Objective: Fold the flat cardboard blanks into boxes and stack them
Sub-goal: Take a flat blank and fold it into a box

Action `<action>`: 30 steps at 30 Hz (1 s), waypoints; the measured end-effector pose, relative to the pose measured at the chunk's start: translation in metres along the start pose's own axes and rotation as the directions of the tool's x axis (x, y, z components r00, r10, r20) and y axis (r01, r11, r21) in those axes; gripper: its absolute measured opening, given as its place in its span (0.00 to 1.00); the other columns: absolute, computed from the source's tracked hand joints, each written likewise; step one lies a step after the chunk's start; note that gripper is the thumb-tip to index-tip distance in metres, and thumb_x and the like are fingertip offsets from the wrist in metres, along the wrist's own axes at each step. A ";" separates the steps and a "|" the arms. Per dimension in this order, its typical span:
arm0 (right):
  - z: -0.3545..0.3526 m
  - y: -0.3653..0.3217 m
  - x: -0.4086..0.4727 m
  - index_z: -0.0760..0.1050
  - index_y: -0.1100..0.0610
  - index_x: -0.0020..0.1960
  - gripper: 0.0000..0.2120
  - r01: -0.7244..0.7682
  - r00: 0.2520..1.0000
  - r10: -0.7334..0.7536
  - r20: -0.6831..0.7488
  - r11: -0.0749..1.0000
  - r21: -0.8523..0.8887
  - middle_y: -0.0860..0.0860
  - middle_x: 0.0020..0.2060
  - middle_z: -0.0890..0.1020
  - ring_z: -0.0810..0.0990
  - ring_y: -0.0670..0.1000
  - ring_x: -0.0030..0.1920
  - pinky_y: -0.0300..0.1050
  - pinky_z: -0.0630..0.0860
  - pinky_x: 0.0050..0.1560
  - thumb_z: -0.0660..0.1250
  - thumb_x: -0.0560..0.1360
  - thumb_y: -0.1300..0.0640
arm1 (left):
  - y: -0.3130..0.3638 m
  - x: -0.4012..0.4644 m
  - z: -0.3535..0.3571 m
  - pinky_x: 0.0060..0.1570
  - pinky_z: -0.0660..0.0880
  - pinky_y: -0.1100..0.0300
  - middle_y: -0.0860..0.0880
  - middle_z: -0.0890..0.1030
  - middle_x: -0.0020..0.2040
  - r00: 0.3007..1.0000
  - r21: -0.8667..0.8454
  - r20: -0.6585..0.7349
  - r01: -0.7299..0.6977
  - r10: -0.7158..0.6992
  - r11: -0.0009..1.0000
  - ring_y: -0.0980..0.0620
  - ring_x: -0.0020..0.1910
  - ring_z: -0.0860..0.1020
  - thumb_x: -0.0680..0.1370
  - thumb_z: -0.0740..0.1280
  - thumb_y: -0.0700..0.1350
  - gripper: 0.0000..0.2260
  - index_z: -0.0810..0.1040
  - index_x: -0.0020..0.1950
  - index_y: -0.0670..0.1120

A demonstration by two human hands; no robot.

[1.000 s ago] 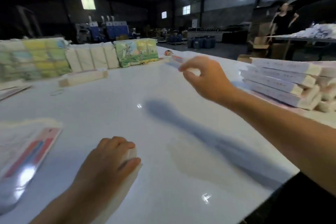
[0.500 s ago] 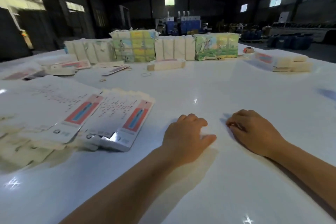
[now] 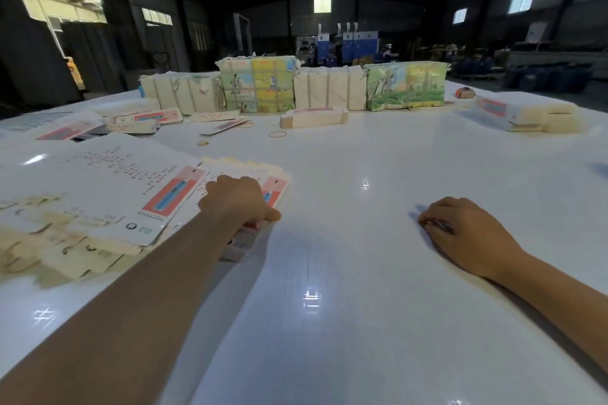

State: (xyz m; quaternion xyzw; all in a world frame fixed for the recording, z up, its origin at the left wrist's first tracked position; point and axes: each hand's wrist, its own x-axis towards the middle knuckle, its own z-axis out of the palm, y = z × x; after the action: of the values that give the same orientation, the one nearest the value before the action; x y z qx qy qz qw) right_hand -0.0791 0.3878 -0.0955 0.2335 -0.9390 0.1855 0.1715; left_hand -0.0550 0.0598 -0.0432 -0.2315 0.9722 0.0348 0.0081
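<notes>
Two stacks of flat white blanks with a pink-and-blue print lie at the left of the white table [image 3: 329, 240]: a wide stack [image 3: 98, 181] and a narrower stack [image 3: 278, 179] beside it. My left hand [image 3: 240, 200] lies on the narrower stack, fingers curled over its top blank and thumb at the near right edge. My right hand [image 3: 467, 233] rests knuckles-up on the bare table to the right, fingers curled, nothing seen in it. Folded boxes [image 3: 526, 112] are stacked at the far right, and one folded box [image 3: 312, 117] lies mid-back.
Wrapped bundles [image 3: 256, 85] of printed and plain card stand in a row along the back edge. Loose blanks and boxes [image 3: 144, 118] lie at the back left. Rubber bands [image 3: 278, 134] are scattered mid-table. A dim warehouse lies beyond.
My left hand has moved left from the bare table onto the narrower stack of blanks. My right hand stays curled on the table in about the same place.
</notes>
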 end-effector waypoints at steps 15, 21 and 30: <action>-0.005 -0.014 0.000 0.81 0.55 0.50 0.10 -0.041 0.999 0.040 0.032 0.999 0.010 0.52 0.51 0.79 0.74 0.55 0.53 0.48 0.71 0.54 0.61 0.76 0.59 | 0.042 -0.046 -0.015 0.36 0.68 0.58 0.50 0.72 0.41 0.879 0.206 -0.321 -0.298 0.352 0.932 0.49 0.41 0.72 0.79 0.56 0.42 0.13 0.71 0.62 0.47; -0.009 -0.011 0.003 0.80 0.57 0.46 0.08 -0.073 0.997 0.067 0.045 0.988 0.133 0.53 0.45 0.82 0.77 0.57 0.49 0.52 0.74 0.51 0.62 0.74 0.62 | 0.085 -0.112 0.028 0.44 0.77 0.38 0.34 0.77 0.59 0.375 0.239 -0.575 -0.773 0.727 0.588 0.34 0.50 0.79 0.71 0.55 0.31 0.25 0.72 0.68 0.39; -0.017 -0.009 -0.002 0.62 0.50 0.27 0.27 -0.058 0.998 0.069 0.001 0.835 0.547 0.44 0.23 0.67 0.68 0.40 0.24 0.40 0.66 0.28 0.63 0.70 0.78 | 0.088 -0.106 0.046 0.49 0.73 0.31 0.37 0.77 0.61 0.415 0.246 -0.445 -0.795 0.793 0.554 0.35 0.49 0.79 0.63 0.76 0.36 0.37 0.70 0.70 0.51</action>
State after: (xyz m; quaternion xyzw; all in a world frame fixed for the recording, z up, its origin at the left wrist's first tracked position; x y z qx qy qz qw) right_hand -0.0688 0.3884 -0.0789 0.2398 -0.8527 0.4531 0.1003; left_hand -0.0006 0.1891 -0.0801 0.2550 0.9292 -0.0265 -0.2662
